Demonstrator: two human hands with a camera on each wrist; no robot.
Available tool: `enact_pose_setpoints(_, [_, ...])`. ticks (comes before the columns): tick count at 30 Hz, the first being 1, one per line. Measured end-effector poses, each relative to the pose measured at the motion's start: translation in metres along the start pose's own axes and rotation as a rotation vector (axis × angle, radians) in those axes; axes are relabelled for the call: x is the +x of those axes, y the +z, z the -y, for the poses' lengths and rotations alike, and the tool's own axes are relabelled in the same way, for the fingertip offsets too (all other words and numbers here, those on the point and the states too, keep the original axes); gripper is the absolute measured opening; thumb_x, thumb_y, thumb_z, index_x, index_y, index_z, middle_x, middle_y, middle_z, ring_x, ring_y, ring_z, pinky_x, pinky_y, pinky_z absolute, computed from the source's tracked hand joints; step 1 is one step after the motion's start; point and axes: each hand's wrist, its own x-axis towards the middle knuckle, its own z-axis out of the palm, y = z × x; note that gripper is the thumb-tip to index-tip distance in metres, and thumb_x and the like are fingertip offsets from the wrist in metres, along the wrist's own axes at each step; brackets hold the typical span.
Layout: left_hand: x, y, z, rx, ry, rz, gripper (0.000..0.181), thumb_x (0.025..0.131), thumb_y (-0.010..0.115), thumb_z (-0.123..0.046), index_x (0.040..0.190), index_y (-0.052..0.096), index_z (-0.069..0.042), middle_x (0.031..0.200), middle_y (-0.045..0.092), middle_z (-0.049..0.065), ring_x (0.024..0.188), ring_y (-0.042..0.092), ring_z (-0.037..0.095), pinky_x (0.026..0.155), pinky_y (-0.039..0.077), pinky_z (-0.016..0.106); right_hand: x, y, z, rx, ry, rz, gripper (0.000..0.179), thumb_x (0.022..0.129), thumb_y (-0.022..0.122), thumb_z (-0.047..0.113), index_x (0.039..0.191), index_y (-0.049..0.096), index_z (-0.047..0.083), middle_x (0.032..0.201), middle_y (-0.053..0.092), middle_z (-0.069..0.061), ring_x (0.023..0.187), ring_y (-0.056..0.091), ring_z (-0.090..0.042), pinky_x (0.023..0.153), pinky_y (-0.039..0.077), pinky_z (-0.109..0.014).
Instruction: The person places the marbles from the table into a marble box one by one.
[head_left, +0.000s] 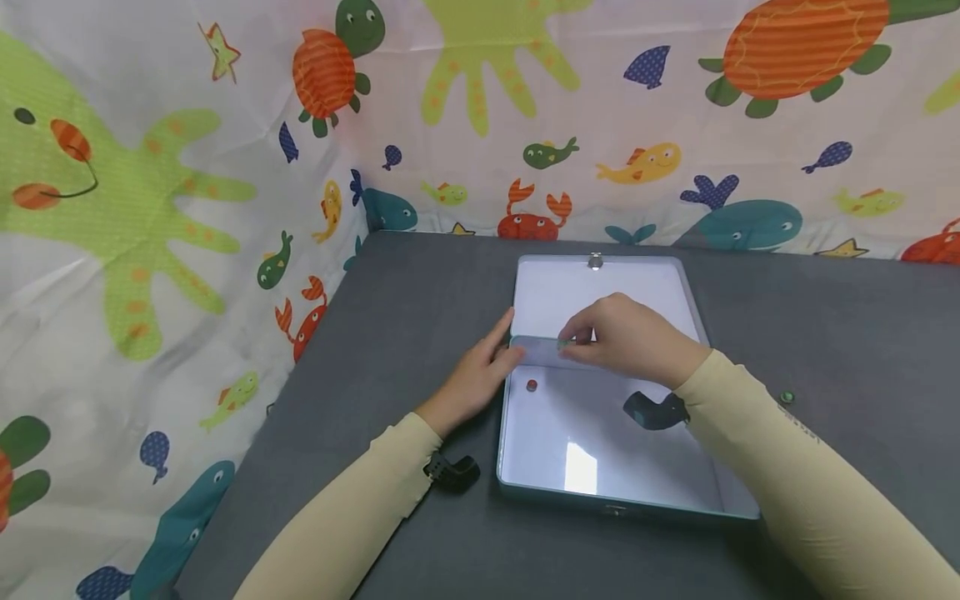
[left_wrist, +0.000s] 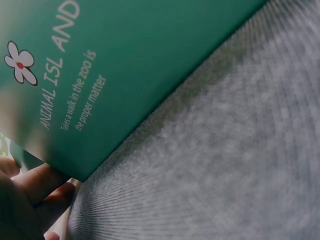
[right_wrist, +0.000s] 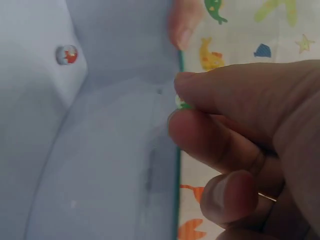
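An opened tin box [head_left: 630, 450], white inside and green outside, lies on the table with its lid [head_left: 551, 287] folded back. My left hand [head_left: 472, 379] holds its back left corner, thumb over the rim and fingers behind. Green printed side [left_wrist: 115, 65] shows in the left wrist view. Over the back wall, my right hand [head_left: 626, 337] pinches a small green-and-white marble [right_wrist: 183, 103] between thumb and forefinger, which mostly hide it. A clear marble with red inside [right_wrist: 66, 55] lies in the box near the back left corner.
A green marble [head_left: 787, 397] lies on the grey tabletop [head_left: 420, 317] right of the box, close to the right sleeve [head_left: 810, 450]. A cloth printed with sea animals [head_left: 465, 167] hangs behind and at the left of the table.
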Motion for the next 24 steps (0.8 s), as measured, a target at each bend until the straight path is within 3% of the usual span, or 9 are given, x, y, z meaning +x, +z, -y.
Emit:
enact_pose_setpoints(11, [0.001, 0.000, 0.001, 0.002, 0.005, -0.004, 0.076, 0.105, 0.050, -0.054, 0.170, 0.017, -0.032, 0.166, 0.038, 0.017, 0.146, 0.046, 0.031, 0.119, 0.037, 0.054, 0.004, 0.014, -0.003, 0.076, -0.064, 0.059, 0.014, 0.088, 0.083, 0.006, 0.102, 0.084, 0.003, 0.076, 0.073, 0.005, 0.065, 0.057, -0.009, 0.061, 0.051, -0.027])
enact_pose_setpoints(24, [0.003, 0.001, 0.003, -0.001, 0.011, -0.010, 0.074, 0.105, 0.051, -0.054, 0.169, 0.017, -0.037, 0.162, 0.044, 0.016, 0.141, 0.050, 0.027, 0.117, 0.040, 0.052, 0.001, 0.033, -0.008, -0.012, -0.119, 0.178, 0.011, 0.088, 0.083, 0.004, 0.098, 0.084, 0.007, 0.086, 0.077, 0.003, 0.071, 0.062, -0.004, 0.075, 0.060, -0.030])
